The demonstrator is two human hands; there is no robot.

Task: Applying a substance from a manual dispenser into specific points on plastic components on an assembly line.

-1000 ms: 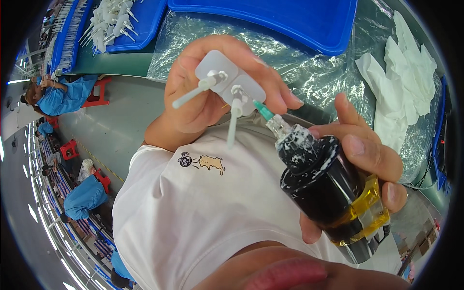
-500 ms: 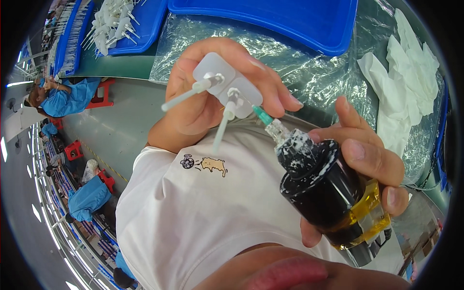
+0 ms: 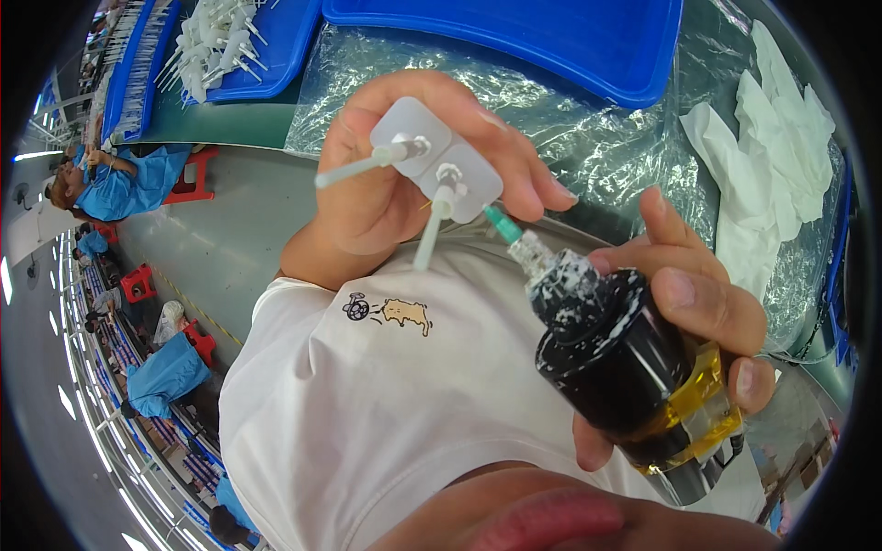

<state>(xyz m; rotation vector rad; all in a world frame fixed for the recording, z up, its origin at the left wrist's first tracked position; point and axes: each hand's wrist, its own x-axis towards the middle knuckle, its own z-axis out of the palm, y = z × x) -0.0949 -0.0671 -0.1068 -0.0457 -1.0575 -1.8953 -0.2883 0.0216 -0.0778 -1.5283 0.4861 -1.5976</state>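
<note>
My left hand [image 3: 356, 197] is curled round a white plastic piece [image 3: 470, 174] made of two rounded plates side by side. A thin pale tube sticks out from each plate. My right hand [image 3: 703, 298] grips a black cylindrical dispensing tool [image 3: 611, 367] with yellow tape round its lower part and white residue over its nozzle end. The tool's green needle tip [image 3: 503, 223] points up and left, close to the edge of the lower plate. Whether the needle touches the plate, I cannot tell.
At the upper left a blue tray [image 3: 285, 69] carries a pile of similar white tubed parts [image 3: 216, 46]. Another blue tray [image 3: 514, 28] lies on clear plastic film [image 3: 367, 73]. Crumpled white tissue [image 3: 735, 165] is at the right. People in blue [image 3: 142, 184] sit further off.
The white piece has tilted slightly, its tubes swinging a little to the right and up. The dispensing tool has shifted very slightly; both hands keep their grip.
</note>
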